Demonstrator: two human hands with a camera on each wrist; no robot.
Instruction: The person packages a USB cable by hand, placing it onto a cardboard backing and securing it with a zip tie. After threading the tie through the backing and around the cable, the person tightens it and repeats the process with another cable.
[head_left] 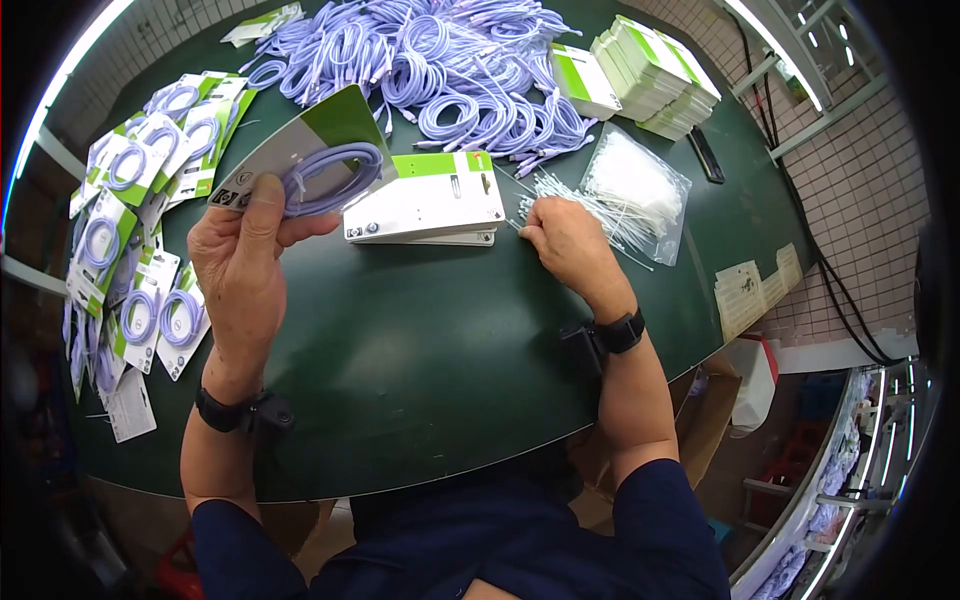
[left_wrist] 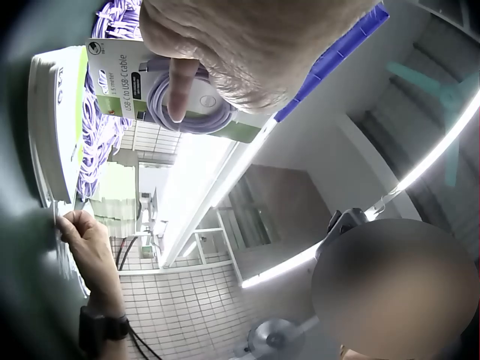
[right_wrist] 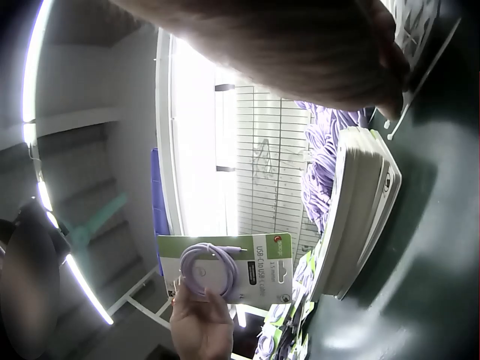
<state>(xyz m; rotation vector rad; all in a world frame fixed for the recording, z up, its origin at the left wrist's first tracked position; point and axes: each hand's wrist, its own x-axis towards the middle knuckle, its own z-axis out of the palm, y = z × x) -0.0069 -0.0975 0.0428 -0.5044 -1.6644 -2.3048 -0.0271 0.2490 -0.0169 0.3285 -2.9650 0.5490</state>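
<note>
My left hand (head_left: pixel 245 255) holds up a white-and-green retail card (right_wrist: pixel 274 262) with a coiled lilac USB-C cable (head_left: pixel 335 180) against its front. Thumb and fingers grip the card and coil at their lower edge. At the near left edge of a loose heap of white cable ties (head_left: pixel 610 215), my right hand (head_left: pixel 570 245) pinches a cable tie (right_wrist: pixel 389 136) with curled fingers. Between the hands lies a stack of flat cards (head_left: pixel 430 205), white with a green band.
A large heap of lilac cables (head_left: pixel 430 60) covers the back. Carded cables (head_left: pixel 125 165) are piled at the left. More card stacks (head_left: pixel 655 75), a plastic bag (head_left: pixel 675 220) of ties and a black phone-like object (head_left: pixel 706 155) sit on the right of the green table (head_left: pixel 420 370).
</note>
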